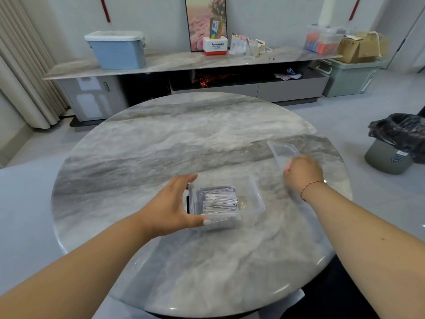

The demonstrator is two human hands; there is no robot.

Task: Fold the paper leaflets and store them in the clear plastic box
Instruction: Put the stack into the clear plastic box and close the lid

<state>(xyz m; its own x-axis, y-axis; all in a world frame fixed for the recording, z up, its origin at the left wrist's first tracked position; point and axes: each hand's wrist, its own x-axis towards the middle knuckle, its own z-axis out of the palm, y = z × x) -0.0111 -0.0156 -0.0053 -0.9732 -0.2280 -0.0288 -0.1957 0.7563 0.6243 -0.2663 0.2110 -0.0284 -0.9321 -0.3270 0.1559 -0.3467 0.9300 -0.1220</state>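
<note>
Clear plastic box (249,204) sits mid-table (184,139), folded leaflets (219,200) stacked inside. I judge my left hand (171,207) cups its side, fingers spread, to steady it; my right hand (302,172) grips the lid (281,149), likely for closing.

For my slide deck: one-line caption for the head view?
Left hand steadies the leaflet-filled clear box while right hand grips its lid.

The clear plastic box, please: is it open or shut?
Open: the clear plastic box has no lid; the lid is at the right hand.
</note>
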